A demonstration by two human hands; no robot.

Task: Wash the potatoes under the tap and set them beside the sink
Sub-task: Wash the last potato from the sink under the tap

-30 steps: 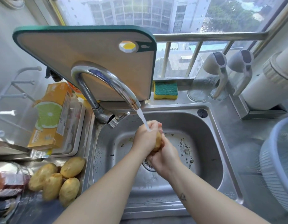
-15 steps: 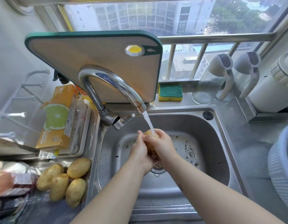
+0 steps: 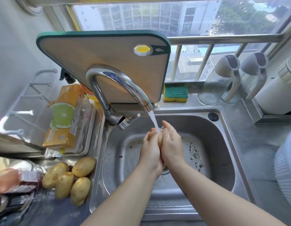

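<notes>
Over the steel sink [image 3: 220,162], my left hand [image 3: 149,154] and my right hand [image 3: 171,144] hold one potato [image 3: 159,140] between them, palms facing each other. Both hands cup round it, and most of it is hidden by them. Water [image 3: 153,121] runs from the curved chrome tap [image 3: 118,82] onto the potato's top and my fingers. Several other potatoes [image 3: 83,166] lie in a cluster on the wet counter left of the sink.
A green-edged cutting board [image 3: 109,54] leans behind the tap. A sponge [image 3: 175,92] lies at the back rim, glass jugs [image 3: 218,82] to its right. An orange box [image 3: 64,116] sits in a tray at left, a white basket [image 3: 286,176] at right. Scraps dot the sink floor.
My hands have kept rubbing the potato under the stream: the right hand slid up along it, its fingers now pointing up. The view shifted slightly.
</notes>
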